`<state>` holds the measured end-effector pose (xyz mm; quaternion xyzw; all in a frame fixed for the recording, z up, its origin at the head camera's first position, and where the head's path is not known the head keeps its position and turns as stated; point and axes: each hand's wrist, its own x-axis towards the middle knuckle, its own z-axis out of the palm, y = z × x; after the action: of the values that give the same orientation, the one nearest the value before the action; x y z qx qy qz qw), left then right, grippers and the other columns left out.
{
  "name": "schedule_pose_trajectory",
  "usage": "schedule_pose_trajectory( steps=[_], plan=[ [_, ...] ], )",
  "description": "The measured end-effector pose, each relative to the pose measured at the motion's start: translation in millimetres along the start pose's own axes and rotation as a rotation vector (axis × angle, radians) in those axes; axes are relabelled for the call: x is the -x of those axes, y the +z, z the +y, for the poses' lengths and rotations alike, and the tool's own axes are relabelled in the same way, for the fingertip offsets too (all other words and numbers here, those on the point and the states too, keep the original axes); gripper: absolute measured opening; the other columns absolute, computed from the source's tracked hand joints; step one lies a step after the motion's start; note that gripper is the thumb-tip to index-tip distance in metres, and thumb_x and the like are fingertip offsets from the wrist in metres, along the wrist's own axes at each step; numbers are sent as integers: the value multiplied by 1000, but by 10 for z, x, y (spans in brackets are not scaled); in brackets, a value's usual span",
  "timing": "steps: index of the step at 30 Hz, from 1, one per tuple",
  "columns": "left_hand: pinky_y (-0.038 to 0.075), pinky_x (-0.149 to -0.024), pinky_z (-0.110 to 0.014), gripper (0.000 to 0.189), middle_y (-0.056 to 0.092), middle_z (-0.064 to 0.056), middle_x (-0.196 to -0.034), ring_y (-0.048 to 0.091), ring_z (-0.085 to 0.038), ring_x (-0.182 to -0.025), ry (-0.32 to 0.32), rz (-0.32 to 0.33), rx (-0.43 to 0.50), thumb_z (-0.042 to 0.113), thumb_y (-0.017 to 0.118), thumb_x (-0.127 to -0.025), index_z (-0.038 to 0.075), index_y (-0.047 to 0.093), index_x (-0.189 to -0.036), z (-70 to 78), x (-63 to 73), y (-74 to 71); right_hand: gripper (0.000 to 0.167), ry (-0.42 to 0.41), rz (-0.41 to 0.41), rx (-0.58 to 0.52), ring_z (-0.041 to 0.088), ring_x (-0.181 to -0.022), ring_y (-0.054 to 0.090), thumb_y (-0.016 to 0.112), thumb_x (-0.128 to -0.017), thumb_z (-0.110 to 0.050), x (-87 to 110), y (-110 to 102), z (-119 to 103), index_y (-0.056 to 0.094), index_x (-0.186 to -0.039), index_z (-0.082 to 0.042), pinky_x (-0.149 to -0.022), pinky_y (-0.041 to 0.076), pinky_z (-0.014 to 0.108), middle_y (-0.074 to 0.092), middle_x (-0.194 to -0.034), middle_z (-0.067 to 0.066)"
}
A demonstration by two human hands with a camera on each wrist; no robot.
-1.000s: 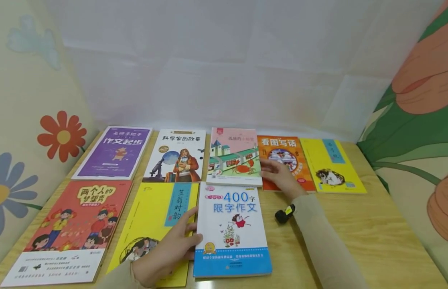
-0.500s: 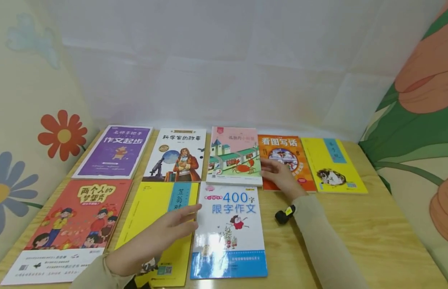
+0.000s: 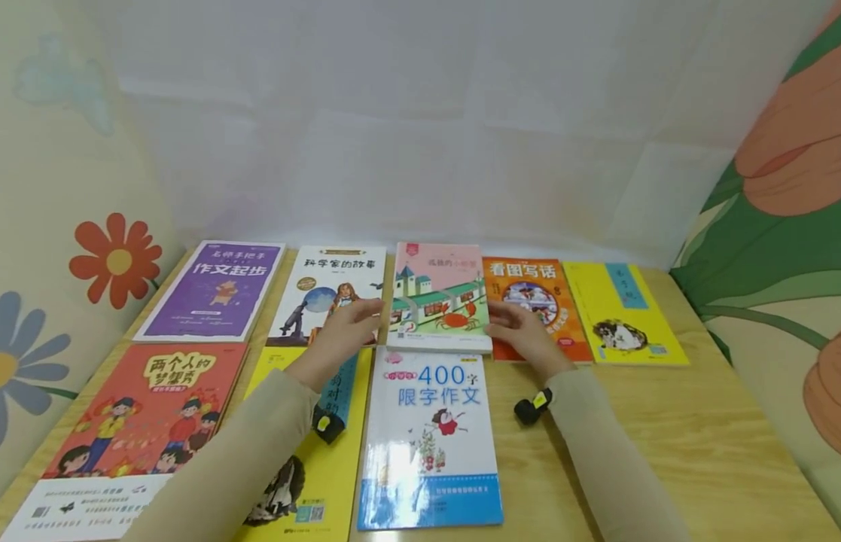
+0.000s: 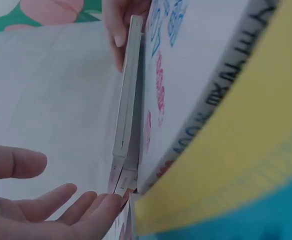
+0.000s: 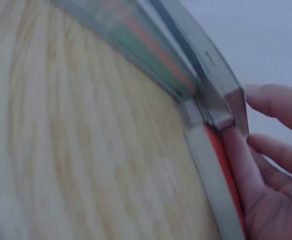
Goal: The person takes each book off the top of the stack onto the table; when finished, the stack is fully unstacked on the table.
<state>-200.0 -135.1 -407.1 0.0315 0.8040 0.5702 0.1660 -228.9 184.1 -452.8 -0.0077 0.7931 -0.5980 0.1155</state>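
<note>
Crab-cover book [image 3: 439, 297], far row: left hand [image 3: 345, 325] touching its left edge, fingers relaxed; right hand [image 3: 522, 331] pressing its right edge, fingers straight.

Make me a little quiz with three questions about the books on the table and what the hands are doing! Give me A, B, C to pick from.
1. Where is the left hand?
A. at the left edge of the crab book
B. on the purple book
C. off the table

2. How many books lie in the back row?
A. three
B. five
C. eight

3. How are the left hand's fingers?
A. in a fist
B. wrapped round a pen
C. stretched out, holding nothing

Answers:
1 A, the fingertips reach the crab book's left edge, while the right hand is at its right edge.
2 B, purple, scientist, crab, orange and yellow covers.
3 C, the left wrist view shows straight, empty fingers.
</note>
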Motion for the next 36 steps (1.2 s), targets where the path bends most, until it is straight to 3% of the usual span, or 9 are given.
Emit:
schedule_pose_trajectory(
  steps=[3, 6, 12, 21, 29, 36],
  plan=[
    [32, -119, -50, 58, 31, -14, -163, 33, -34, -147, -40, -38, 95, 26, 46, -108, 8, 27, -160, -23, -187, 38, 64, 38, 28, 23, 29, -128, 55, 78, -91, -28, -11, 39, -20, 52, -148, -17, -112, 42, 45, 60, -139, 11],
    [32, -120, -47, 60, 33, -13, -162, 36, -31, -146, -59, -71, 189, 25, 45, -109, 10, 22, -162, -55, -322, 87, 67, 45, 45, 39, 29, -126, 54, 81, -89, -28, -13, 72, -34, 52, -148, -18, -108, 46, 45, 58, -139, 10],
    [31, -121, -43, 57, 36, -8, -161, 39, -25, -144, -35, -82, 259, 23, 43, -110, 14, 22, -163, -146, -415, 116, 68, 13, 55, 75, 29, -123, 56, 83, -87, -24, -3, 121, -23, 52, -148, -15, -101, 52, 41, 58, -140, 9],
    [28, -121, -43, 60, 22, -8, -167, 26, -23, -151, 50, -140, 260, 14, 40, -110, 12, 13, -164, -272, -422, 94, 70, 66, 72, 126, 29, -117, 54, 80, -89, -16, -29, 124, -113, 47, -151, -8, -99, 50, 40, 58, -131, 15],
    [24, -122, -45, 63, 17, -8, -168, 18, -24, -154, 45, -116, 206, 9, 43, -108, 12, 14, -164, -358, -432, 85, 64, 140, 48, 155, 31, -117, 60, 77, -91, -12, -37, 44, -224, 49, -148, -2, -101, 52, 43, 60, -133, 19],
    [24, -122, -46, 64, 20, -10, -168, 19, -25, -154, 44, -90, 168, 9, 46, -107, 11, 15, -163, -330, -406, 90, 59, 219, 66, -46, 36, -124, 58, 66, -97, -8, -57, 73, -320, 41, -149, 4, -103, 52, 46, 51, -143, 24]
  ],
)
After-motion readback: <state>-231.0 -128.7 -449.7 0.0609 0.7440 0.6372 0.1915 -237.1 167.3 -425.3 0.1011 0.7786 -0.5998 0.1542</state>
